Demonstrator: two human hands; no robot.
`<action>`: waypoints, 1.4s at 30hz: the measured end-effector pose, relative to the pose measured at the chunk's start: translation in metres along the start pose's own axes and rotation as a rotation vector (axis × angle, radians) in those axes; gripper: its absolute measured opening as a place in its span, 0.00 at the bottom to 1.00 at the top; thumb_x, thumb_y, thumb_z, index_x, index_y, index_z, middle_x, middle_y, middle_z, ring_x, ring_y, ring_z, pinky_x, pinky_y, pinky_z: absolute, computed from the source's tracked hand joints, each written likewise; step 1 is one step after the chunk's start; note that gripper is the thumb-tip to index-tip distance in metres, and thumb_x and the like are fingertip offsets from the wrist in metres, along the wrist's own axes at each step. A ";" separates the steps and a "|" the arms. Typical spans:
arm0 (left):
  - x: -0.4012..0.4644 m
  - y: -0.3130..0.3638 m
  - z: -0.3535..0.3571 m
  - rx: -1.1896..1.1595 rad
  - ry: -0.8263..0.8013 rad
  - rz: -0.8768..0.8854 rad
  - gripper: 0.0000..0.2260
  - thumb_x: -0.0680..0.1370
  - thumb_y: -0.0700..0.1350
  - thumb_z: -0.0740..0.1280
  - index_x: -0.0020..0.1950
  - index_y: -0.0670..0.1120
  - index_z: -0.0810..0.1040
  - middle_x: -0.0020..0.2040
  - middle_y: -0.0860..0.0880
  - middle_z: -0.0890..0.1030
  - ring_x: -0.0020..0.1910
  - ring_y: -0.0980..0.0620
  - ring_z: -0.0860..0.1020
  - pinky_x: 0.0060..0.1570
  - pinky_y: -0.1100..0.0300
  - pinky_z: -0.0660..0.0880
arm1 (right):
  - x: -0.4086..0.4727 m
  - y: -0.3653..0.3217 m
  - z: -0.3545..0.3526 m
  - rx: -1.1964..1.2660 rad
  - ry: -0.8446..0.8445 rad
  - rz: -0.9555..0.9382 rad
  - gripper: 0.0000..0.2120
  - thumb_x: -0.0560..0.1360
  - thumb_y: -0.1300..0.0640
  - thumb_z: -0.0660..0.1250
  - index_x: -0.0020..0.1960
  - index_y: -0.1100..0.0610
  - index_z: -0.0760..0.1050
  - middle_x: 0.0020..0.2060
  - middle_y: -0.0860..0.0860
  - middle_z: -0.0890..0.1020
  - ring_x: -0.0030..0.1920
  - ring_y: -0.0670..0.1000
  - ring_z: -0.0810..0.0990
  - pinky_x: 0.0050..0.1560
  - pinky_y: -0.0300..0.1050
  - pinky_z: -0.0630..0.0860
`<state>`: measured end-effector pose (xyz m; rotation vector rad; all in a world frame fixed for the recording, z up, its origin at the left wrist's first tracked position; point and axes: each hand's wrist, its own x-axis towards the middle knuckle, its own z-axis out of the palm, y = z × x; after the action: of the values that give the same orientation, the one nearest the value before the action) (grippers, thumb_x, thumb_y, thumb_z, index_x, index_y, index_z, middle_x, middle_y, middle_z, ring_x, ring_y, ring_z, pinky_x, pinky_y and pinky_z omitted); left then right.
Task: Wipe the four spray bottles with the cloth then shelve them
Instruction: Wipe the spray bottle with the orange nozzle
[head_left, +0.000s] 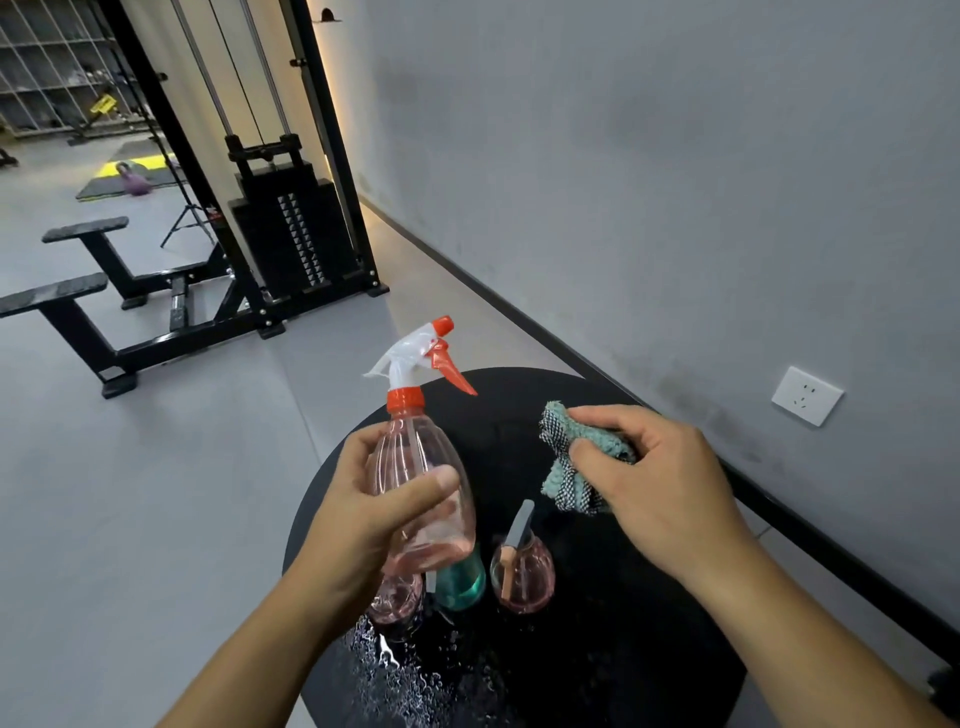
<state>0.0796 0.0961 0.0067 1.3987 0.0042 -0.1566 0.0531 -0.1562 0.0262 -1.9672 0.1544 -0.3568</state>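
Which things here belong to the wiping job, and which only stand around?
Job: pink spray bottle in left hand; cloth in right hand; three bottles on the round table.
Around: weight machine, kettlebell, wall socket.

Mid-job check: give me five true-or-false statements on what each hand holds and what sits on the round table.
1. The left hand holds a pink spray bottle upright above the table. True.
2. The right hand is empty. False: it grips a teal cloth.
3. The cloth is pressed against the held bottle. False: there is a gap between them.
4. A teal bottle stands on the black table. True.
5. The table surface is completely dry. False: water droplets lie near its front edge.
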 end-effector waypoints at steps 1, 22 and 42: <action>0.000 0.001 0.001 0.009 0.006 0.004 0.35 0.57 0.48 0.85 0.62 0.54 0.79 0.56 0.40 0.85 0.52 0.32 0.86 0.52 0.30 0.83 | 0.000 0.000 0.000 0.001 -0.002 -0.001 0.12 0.76 0.54 0.74 0.56 0.41 0.85 0.50 0.34 0.85 0.53 0.37 0.83 0.58 0.42 0.81; -0.004 0.009 0.005 -0.141 -0.085 -0.087 0.35 0.65 0.52 0.79 0.68 0.41 0.78 0.55 0.38 0.83 0.50 0.41 0.84 0.47 0.45 0.83 | -0.001 -0.001 0.002 0.004 0.002 -0.020 0.11 0.75 0.55 0.74 0.54 0.41 0.85 0.45 0.38 0.86 0.49 0.39 0.84 0.53 0.39 0.79; -0.010 0.012 0.014 -0.155 -0.090 -0.126 0.24 0.75 0.55 0.76 0.68 0.45 0.82 0.63 0.36 0.84 0.57 0.38 0.85 0.54 0.41 0.84 | -0.001 0.000 0.003 -0.017 -0.007 -0.013 0.12 0.75 0.55 0.74 0.56 0.42 0.85 0.50 0.37 0.86 0.51 0.40 0.84 0.56 0.47 0.83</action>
<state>0.0700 0.0856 0.0216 1.2360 0.0290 -0.3174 0.0529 -0.1537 0.0246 -1.9868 0.1403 -0.3586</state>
